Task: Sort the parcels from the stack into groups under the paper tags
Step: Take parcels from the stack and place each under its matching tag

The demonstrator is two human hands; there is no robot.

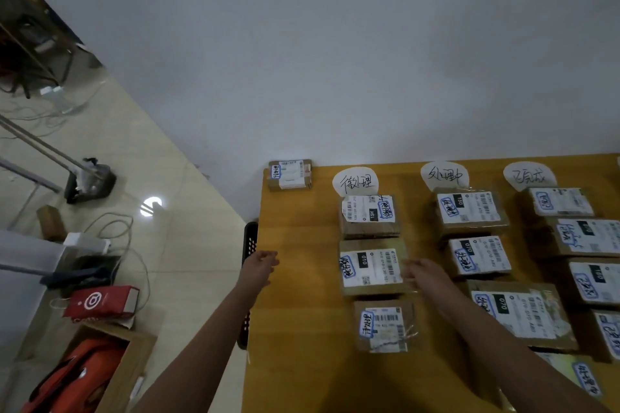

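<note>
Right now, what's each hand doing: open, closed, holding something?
Left hand: open, loosely curled, holding nothing.
Right hand: blurred at a parcel; cannot tell.

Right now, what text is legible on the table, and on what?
"15H": top parcel under left tag
"010": second parcel under left tag
"070": second parcel under middle tag
Handwritten paper tags, blue stickers, barcode print: too blurred.

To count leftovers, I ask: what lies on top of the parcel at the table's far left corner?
The corner parcel bears a white shipping label and a blue-edged sticker; nothing is stacked on it. What lies beneath is covered.
</note>
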